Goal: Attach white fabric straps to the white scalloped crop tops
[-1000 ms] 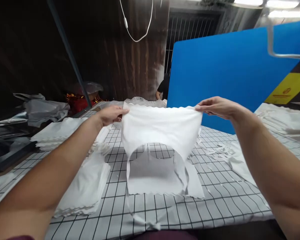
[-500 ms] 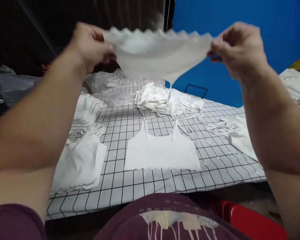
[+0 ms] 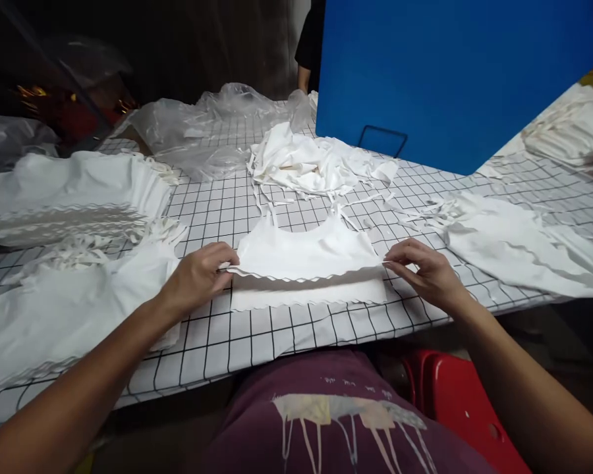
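A white camisole top [image 3: 304,250] with thin straps is stretched between my hands, its scalloped hem toward me. My left hand [image 3: 205,271] pinches the hem's left corner. The right corner is pinched by my right hand [image 3: 422,268]. Under it, flat on the table, lies a second white camisole top [image 3: 309,294], with its scalloped hem and lower part showing below the raised edge. The held top's hem hangs slightly above the lower one, while its straps rest toward the far side.
A grid-patterned cloth [image 3: 277,332] covers the table. White garments lie in stacks at left [image 3: 79,296], a loose pile [image 3: 311,161] behind and another pile [image 3: 518,243] at right. Beyond are clear plastic [image 3: 192,125], a blue board [image 3: 439,72] and a person's arm [image 3: 304,76]. A red stool [image 3: 469,401] stands below.
Both hands have come down from high up, bringing the stretched camisole top onto the one lying on the table. My view has also shifted.
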`<move>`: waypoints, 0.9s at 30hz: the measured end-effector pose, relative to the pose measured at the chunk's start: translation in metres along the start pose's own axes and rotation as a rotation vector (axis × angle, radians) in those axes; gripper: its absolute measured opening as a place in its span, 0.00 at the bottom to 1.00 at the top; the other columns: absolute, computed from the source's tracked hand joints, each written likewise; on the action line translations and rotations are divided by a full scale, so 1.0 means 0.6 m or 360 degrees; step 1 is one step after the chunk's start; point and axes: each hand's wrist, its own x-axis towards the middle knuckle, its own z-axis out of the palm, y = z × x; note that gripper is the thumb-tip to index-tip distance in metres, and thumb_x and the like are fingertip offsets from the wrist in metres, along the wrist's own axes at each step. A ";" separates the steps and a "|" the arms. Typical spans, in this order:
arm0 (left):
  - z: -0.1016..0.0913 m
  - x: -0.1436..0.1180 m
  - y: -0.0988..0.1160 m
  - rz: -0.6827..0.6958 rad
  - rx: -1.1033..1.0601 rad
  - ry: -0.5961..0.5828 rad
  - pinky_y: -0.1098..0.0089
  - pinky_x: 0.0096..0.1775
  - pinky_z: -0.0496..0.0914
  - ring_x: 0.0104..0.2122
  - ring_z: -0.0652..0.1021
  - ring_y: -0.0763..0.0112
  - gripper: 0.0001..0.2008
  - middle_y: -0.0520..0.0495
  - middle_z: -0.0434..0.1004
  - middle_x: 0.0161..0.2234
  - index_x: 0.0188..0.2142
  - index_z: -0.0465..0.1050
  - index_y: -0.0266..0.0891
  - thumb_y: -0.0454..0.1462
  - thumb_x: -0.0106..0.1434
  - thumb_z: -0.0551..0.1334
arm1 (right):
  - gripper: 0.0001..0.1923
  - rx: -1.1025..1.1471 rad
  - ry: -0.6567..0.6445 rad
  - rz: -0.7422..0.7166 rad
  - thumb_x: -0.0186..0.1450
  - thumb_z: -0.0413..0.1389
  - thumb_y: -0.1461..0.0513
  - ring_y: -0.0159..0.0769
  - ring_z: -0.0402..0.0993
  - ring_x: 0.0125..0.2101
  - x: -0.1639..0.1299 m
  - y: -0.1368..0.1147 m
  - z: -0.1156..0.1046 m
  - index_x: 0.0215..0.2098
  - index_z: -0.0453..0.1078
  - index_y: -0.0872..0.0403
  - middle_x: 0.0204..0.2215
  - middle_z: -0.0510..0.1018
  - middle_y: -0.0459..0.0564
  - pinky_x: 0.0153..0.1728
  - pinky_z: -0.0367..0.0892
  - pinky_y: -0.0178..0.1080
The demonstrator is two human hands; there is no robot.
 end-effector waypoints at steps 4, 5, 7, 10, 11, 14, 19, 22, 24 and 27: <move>0.008 -0.027 -0.001 0.0076 0.0022 0.0082 0.61 0.41 0.72 0.42 0.75 0.60 0.09 0.45 0.77 0.38 0.37 0.73 0.41 0.36 0.62 0.55 | 0.07 0.0070 -0.0032 0.0047 0.66 0.57 0.53 0.46 0.76 0.38 -0.035 -0.022 -0.005 0.35 0.75 0.44 0.36 0.77 0.51 0.40 0.74 0.49; 0.016 -0.037 -0.005 0.0068 0.0028 0.0060 0.61 0.41 0.72 0.43 0.75 0.59 0.08 0.45 0.78 0.38 0.37 0.73 0.43 0.37 0.62 0.55 | 0.07 0.0100 -0.0106 0.0055 0.66 0.57 0.53 0.46 0.76 0.38 -0.046 -0.026 -0.004 0.36 0.75 0.44 0.37 0.77 0.51 0.40 0.74 0.49; 0.033 -0.054 -0.015 0.0058 0.0021 -0.0011 0.61 0.40 0.73 0.44 0.76 0.57 0.08 0.45 0.78 0.39 0.36 0.74 0.44 0.38 0.62 0.55 | 0.08 0.0144 -0.0245 0.0090 0.67 0.55 0.53 0.45 0.76 0.40 -0.063 -0.032 -0.002 0.39 0.75 0.44 0.39 0.76 0.52 0.41 0.75 0.48; 0.040 -0.065 -0.029 0.0039 -0.0029 -0.0095 0.60 0.44 0.74 0.46 0.77 0.56 0.10 0.45 0.77 0.44 0.38 0.75 0.46 0.38 0.61 0.55 | 0.11 0.0073 -0.0215 0.0174 0.69 0.52 0.52 0.47 0.74 0.46 -0.074 -0.033 -0.001 0.46 0.73 0.42 0.44 0.75 0.52 0.48 0.73 0.50; 0.037 -0.064 -0.031 0.0004 -0.0054 -0.0117 0.59 0.45 0.74 0.47 0.77 0.56 0.11 0.45 0.77 0.45 0.40 0.75 0.47 0.38 0.61 0.55 | 0.13 -0.0004 -0.0152 0.0179 0.70 0.51 0.51 0.48 0.73 0.48 -0.073 -0.030 0.001 0.49 0.72 0.41 0.46 0.75 0.53 0.51 0.72 0.51; 0.031 -0.051 -0.020 -0.0176 -0.0105 -0.0051 0.59 0.47 0.74 0.47 0.76 0.56 0.13 0.45 0.76 0.48 0.43 0.74 0.46 0.39 0.63 0.53 | 0.19 -0.0373 -0.0093 0.0147 0.71 0.47 0.51 0.52 0.67 0.56 -0.066 -0.019 0.018 0.57 0.69 0.39 0.55 0.72 0.52 0.57 0.65 0.57; 0.063 -0.033 0.002 -0.0262 0.0223 0.0131 0.49 0.54 0.69 0.54 0.71 0.49 0.13 0.39 0.74 0.52 0.46 0.75 0.42 0.38 0.65 0.56 | 0.24 -0.0830 -0.0266 0.0068 0.70 0.46 0.48 0.63 0.63 0.59 -0.070 0.018 0.056 0.62 0.65 0.36 0.64 0.66 0.52 0.50 0.65 0.68; 0.083 -0.035 -0.002 -0.0438 0.0367 0.0174 0.50 0.53 0.70 0.54 0.71 0.49 0.17 0.37 0.72 0.55 0.49 0.74 0.40 0.34 0.65 0.53 | 0.28 -0.0873 -0.0125 0.0086 0.66 0.48 0.43 0.70 0.65 0.56 -0.084 0.042 0.063 0.64 0.62 0.32 0.63 0.67 0.55 0.43 0.67 0.69; 0.089 -0.039 -0.001 -0.0412 0.0391 0.0217 0.50 0.55 0.68 0.57 0.69 0.50 0.19 0.36 0.69 0.58 0.54 0.71 0.37 0.36 0.67 0.51 | 0.30 -0.0884 -0.0091 0.0038 0.65 0.48 0.42 0.69 0.64 0.58 -0.098 0.044 0.061 0.64 0.61 0.32 0.64 0.65 0.54 0.44 0.67 0.68; 0.095 -0.041 -0.001 -0.0262 0.0451 0.0126 0.47 0.60 0.63 0.63 0.62 0.48 0.21 0.37 0.64 0.64 0.59 0.67 0.37 0.40 0.70 0.50 | 0.28 -0.0918 -0.0189 -0.0025 0.69 0.46 0.45 0.62 0.61 0.62 -0.117 0.028 0.057 0.64 0.62 0.39 0.66 0.64 0.52 0.52 0.65 0.64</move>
